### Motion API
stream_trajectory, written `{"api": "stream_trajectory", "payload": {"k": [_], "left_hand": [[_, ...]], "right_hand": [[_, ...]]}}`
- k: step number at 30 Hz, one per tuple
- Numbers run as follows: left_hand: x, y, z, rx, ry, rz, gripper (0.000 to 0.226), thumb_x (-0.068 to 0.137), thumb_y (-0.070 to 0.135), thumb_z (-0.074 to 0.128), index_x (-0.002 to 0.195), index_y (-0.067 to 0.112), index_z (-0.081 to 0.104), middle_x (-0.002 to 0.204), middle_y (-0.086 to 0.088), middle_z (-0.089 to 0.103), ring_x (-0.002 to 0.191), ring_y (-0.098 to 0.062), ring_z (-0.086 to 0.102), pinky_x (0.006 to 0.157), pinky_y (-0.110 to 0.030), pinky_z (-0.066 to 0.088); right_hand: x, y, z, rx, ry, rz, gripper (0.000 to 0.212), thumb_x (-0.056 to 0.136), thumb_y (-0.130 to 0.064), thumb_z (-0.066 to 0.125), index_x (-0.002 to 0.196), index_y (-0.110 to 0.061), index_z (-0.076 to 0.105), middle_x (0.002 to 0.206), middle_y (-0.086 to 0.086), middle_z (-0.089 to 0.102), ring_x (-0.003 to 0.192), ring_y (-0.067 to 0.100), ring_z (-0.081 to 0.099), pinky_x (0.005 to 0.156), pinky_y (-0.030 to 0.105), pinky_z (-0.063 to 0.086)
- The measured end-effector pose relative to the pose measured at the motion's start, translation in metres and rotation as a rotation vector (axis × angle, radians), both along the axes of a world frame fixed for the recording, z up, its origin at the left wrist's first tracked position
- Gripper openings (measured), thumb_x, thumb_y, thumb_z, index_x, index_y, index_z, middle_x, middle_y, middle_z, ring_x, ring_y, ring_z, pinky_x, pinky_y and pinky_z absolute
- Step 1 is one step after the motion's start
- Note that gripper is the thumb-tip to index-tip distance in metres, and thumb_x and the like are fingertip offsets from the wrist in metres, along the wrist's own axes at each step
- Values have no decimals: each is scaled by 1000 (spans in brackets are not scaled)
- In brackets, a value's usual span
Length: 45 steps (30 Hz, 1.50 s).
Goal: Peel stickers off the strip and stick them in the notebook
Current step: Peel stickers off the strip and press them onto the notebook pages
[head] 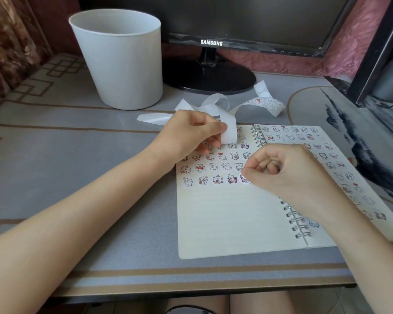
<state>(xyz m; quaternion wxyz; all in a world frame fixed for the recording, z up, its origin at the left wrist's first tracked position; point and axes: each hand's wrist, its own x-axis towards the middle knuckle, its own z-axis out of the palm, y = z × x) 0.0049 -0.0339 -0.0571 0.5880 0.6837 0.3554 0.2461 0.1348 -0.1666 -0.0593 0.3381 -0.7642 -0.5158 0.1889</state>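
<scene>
A person's left hand (191, 132), fingers curled, pinches the white strip (228, 132) between thumb and forefinger above the upper left page of the open notebook (225, 223). The strip loops away behind the notebook, where its far end carries stickers. The right hand (281, 171), fingers curled in, holds a round sticker (245, 179) at thumb and forefinger tips, at the end of the lowest sticker row on the left page. A white bin (123, 64) and a monitor (213, 41) stand behind the notebook.
</scene>
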Motion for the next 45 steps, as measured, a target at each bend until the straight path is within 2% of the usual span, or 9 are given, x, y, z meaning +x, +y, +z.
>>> {"api": "stream_trajectory", "payload": {"k": [11, 17, 21, 27, 32, 35, 40, 43, 45], "left_hand": [[0, -2, 1, 13, 9, -4, 19, 90, 15, 63, 72, 8, 65, 59, 3, 64, 39, 1, 54, 48, -10, 45], [0, -2, 1, 16, 17, -4, 18, 90, 15, 62, 74, 7, 64, 62, 0, 64, 38, 1, 53, 46, -9, 44], [0, -1, 0, 23, 24, -6, 20, 90, 17, 62, 72, 9, 64, 63, 0, 65, 39, 1, 53, 48, -9, 44], [1, 0, -2, 31, 39, 0, 21, 90, 19, 63, 71, 10, 65, 61, 3, 66, 40, 1, 52, 49, -9, 44], [1, 1, -3, 46, 46, -2, 22, 90, 21, 63, 69, 13, 65, 59, 5, 66, 40, 1, 51, 50, -10, 45], [1, 1, -3, 45, 43, -3, 22, 90, 20, 63, 69, 12, 65, 60, 4, 66, 40, 1, 51, 49, -10, 45], [1, 0, -2, 48, 14, -15, 19, 91, 19, 61, 77, 7, 65, 66, -2, 66, 39, 1, 51, 49, -10, 45], [1, 0, -2, 59, -21, -31, 18, 92, 18, 60, 79, 6, 64, 69, -8, 66, 43, 0, 54, 48, -14, 45], [1, 2, -3, 98, -31, -33, 19, 92, 18, 60, 79, 4, 64, 68, -6, 66, 50, -3, 57, 49, -17, 45]], "right_hand": [[1, -3, -2, 2, -59, 26, 10, 72, -28, 76, 69, -24, 67, 54, -16, 56, 48, 2, 43, 54, 22, 35], [4, -3, -2, -5, -96, 27, 16, 74, -30, 76, 81, -27, 63, 62, -14, 54, 54, 0, 44, 52, 14, 33], [5, -1, -4, 5, -58, 28, 12, 78, -19, 74, 76, -24, 63, 52, -23, 51, 49, 1, 43, 50, 11, 34], [8, 0, -8, 37, -36, 18, 11, 80, -17, 71, 77, -24, 64, 55, -11, 51, 48, 2, 42, 51, 14, 33], [8, -2, -6, 6, -8, 48, 12, 74, -31, 74, 79, -27, 64, 62, -23, 57, 52, 2, 43, 54, 17, 34], [9, -1, -5, 3, -6, 53, 11, 77, -22, 75, 78, -27, 64, 57, -15, 53, 49, 1, 44, 52, 13, 33], [11, 2, -4, -12, -3, 78, 10, 80, -18, 72, 80, -25, 65, 65, -8, 55, 49, 2, 44, 56, 19, 35], [12, 6, 4, 63, 43, 56, 6, 81, -19, 70, 80, -24, 67, 69, -6, 63, 55, 3, 50, 60, 25, 42], [13, 11, 9, 158, 7, 12, 4, 81, -23, 70, 80, -25, 67, 72, -10, 64, 60, 1, 52, 58, 21, 39]]}}
